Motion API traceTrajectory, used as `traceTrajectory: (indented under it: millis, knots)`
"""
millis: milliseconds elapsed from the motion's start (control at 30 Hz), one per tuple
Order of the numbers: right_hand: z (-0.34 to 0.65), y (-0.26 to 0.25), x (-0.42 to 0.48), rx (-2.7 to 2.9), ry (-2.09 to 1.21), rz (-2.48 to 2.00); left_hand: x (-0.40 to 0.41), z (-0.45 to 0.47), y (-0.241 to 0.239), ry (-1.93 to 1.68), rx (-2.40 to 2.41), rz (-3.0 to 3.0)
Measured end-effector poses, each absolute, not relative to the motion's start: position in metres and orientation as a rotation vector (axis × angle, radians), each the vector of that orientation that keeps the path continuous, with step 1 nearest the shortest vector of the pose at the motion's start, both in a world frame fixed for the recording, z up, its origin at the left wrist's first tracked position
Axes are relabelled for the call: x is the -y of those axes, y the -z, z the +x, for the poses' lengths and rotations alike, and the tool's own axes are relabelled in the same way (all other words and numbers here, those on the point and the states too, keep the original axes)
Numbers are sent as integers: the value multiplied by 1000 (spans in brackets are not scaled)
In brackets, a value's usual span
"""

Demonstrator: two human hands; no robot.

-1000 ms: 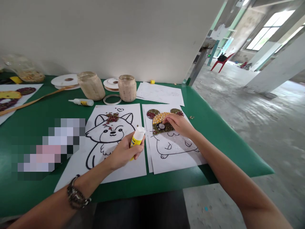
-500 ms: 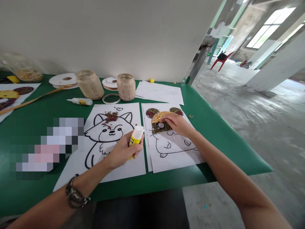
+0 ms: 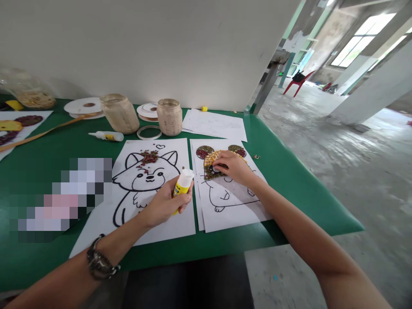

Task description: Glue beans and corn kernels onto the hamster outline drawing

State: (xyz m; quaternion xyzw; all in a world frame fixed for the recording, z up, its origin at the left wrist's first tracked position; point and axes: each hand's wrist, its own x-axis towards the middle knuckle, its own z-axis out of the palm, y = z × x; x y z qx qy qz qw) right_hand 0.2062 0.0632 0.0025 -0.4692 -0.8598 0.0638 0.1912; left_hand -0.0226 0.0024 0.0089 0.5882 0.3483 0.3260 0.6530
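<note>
My left hand (image 3: 167,201) is wrapped around a white glue bottle (image 3: 182,188) with a yellow label, held tilted above the fox drawing (image 3: 141,197). A heap of small red and green beans (image 3: 149,157) lies on the fox's forehead. My right hand (image 3: 233,167) has its fingertips pinched together over the face of the hamster drawing (image 3: 231,214); anything between them is too small or hidden to tell. Yellow corn kernels (image 3: 212,159) cover the hamster's forehead, and green and red beans (image 3: 204,151) fill its ears. The hand hides part of the face.
Two cloudy jars (image 3: 169,117), ribbon spools (image 3: 84,107), a tape ring (image 3: 149,132) and another glue bottle (image 3: 107,136) stand or lie along the back of the green table (image 3: 296,184). Spare sheets (image 3: 214,124) lie behind the hamster drawing. A blurred-out patch covers something at left.
My right hand has shifted slightly left and down over the hamster's face, covering more of the eye area. My left hand keeps its hold on the glue bottle.
</note>
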Motion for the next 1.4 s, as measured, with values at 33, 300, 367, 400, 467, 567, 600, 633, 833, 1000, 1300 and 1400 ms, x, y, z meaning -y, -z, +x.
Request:
traceTrajectory:
  millis: [33,300,367,400,467,567,600,633,833,1000,1300,1400]
  knots:
    - [205,-3,-63,2423,-179,-1322,-2,-23,-9,-740,-792,1337]
    - [200,-5,-62,2406,-204,-1330,-1,-22,-11,-736,-807,1339]
    - [202,-7,-63,2369,-204,-1335,-2,-22,-10,-736,-815,1349]
    - [204,-11,-63,2346,-201,-1340,-2,-22,-10,-737,-815,1355]
    - [213,-21,-59,2276,-186,-1360,-2,-22,-10,-740,-806,1358]
    - [236,-41,-46,2149,-147,-1444,-1,-22,-11,-740,-794,1345]
    - [245,-46,-40,2130,-137,-1484,-1,-22,-11,-735,-799,1341]
    - [253,-50,-34,2129,-139,-1527,0,-22,-12,-727,-807,1338]
    - [281,-40,-17,2379,-297,-1668,-2,-21,-11,-718,-767,1272]
    - [278,-29,-24,2418,-295,-1666,-2,-20,-11,-714,-779,1248]
    - [280,-30,-28,2485,-299,-1735,-2,-20,-13,-672,-805,1278]
    - [277,-31,-28,2485,-295,-1771,-2,-20,-12,-662,-790,1275]
